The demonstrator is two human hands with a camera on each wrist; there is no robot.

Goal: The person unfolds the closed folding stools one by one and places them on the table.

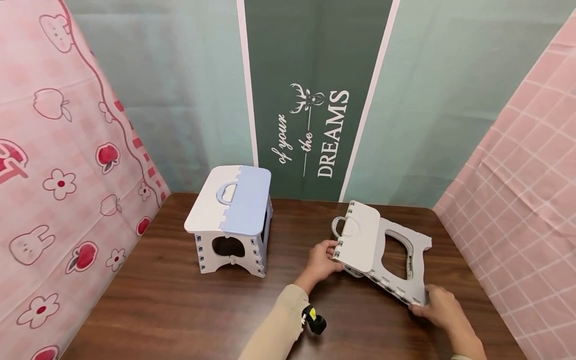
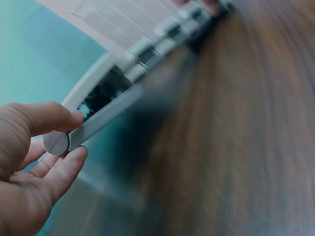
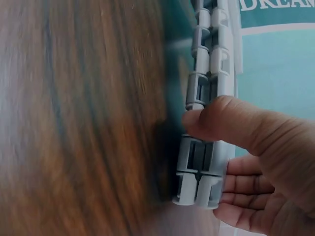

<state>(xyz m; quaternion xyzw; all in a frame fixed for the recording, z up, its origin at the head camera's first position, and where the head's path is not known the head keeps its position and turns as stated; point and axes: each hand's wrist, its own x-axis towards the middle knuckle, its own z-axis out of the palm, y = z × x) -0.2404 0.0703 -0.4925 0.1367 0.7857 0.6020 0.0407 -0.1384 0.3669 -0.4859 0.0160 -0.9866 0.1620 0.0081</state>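
Observation:
A folded white-grey step stool (image 1: 366, 235) lies at the right of the table, its carry handle (image 1: 338, 226) sticking out on the left and its leg panel (image 1: 418, 265) spreading right. My left hand (image 1: 321, 261) pinches the stool's left end. In the left wrist view the thumb lies on top of that edge and the fingers underneath. At the leg end my right hand (image 1: 442, 307) holds the hinged edge (image 3: 199, 147), thumb on one side and fingers curled behind. Further left, a white and blue folding stool (image 1: 247, 200) stands upright on its legs.
The brown wooden table (image 1: 180, 315) runs back to a green cloth (image 1: 306, 50) with printed words. Pink patterned cloth (image 1: 58, 210) hangs on the left, pink checked cloth (image 1: 531, 190) on the right. A black wrist camera (image 1: 315, 320) sits on the left sleeve.

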